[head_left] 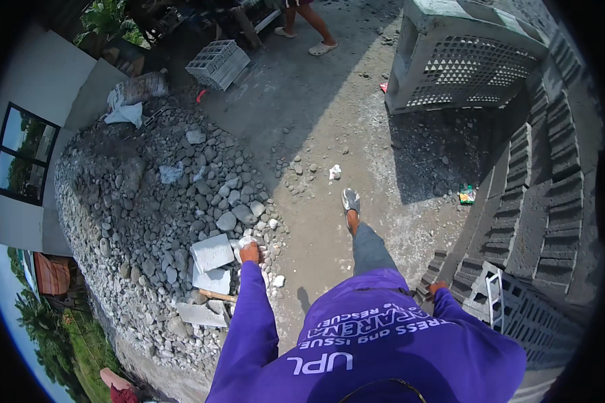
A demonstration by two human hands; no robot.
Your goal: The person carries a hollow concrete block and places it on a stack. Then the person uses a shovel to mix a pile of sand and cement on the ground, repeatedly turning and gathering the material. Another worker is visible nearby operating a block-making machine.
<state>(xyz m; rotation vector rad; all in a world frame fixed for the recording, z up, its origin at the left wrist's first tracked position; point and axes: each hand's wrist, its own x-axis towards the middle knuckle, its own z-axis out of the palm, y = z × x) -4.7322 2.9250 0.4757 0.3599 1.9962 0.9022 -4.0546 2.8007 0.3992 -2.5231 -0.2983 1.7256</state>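
My left hand (250, 253) is closed, its fingers curled, above the edge of the gravel pile. A pale, whitish lump (247, 240) shows right at its fingers; I cannot make out what it is. Close to that hand lie broken pale slabs (212, 253) and a short wooden handle or stick (218, 295). My right hand (438, 287) hangs low at my right side, near grey concrete blocks (433, 267). Its fingers are mostly hidden, so whether it holds anything does not show. One foot in a grey shoe (351, 199) is stepping forward on the dirt.
A gravel pile (175, 195) spreads along the left. Stacked hollow blocks (562, 195) line the right side, and a large grey perforated crate-like structure (474, 70) stands ahead right. Farther off are a small block stack (218, 64) and another person's legs (312, 27).
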